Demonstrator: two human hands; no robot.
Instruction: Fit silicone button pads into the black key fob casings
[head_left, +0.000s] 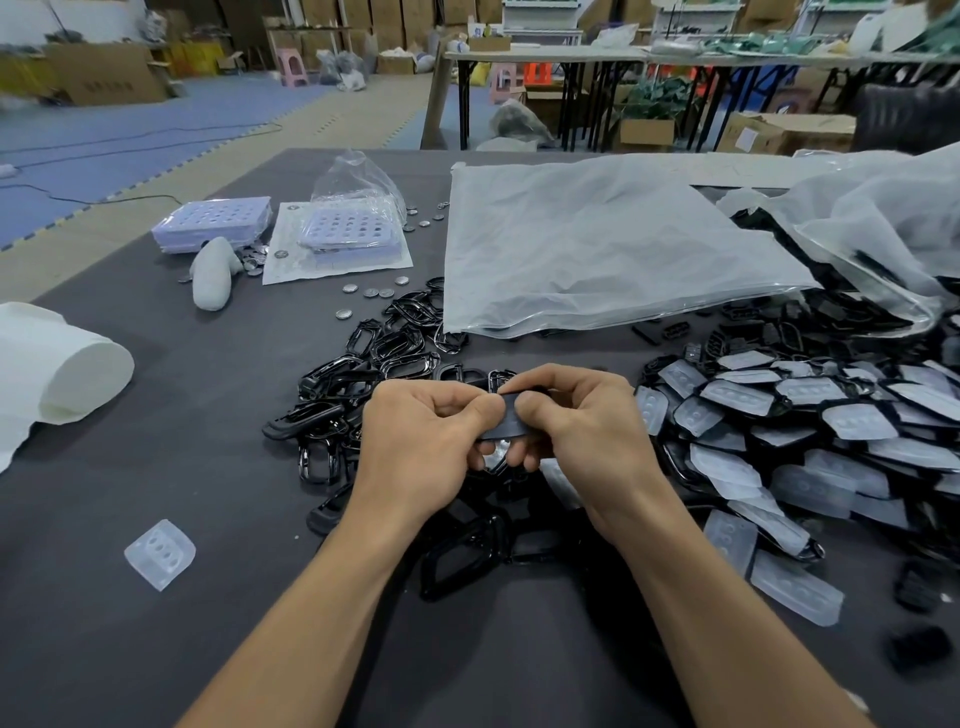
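Both hands hold one black casing (508, 415) above the worktop (208, 597): the left hand (431, 441) and right hand (576, 431) pinch it, thumbs on top. The step looks like pressing a pad (494, 449) in. Next, it needs seating flush, probably.

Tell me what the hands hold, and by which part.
One black key fob casing, held between both hands: the left hand pinches its left end, the right hand its right end.
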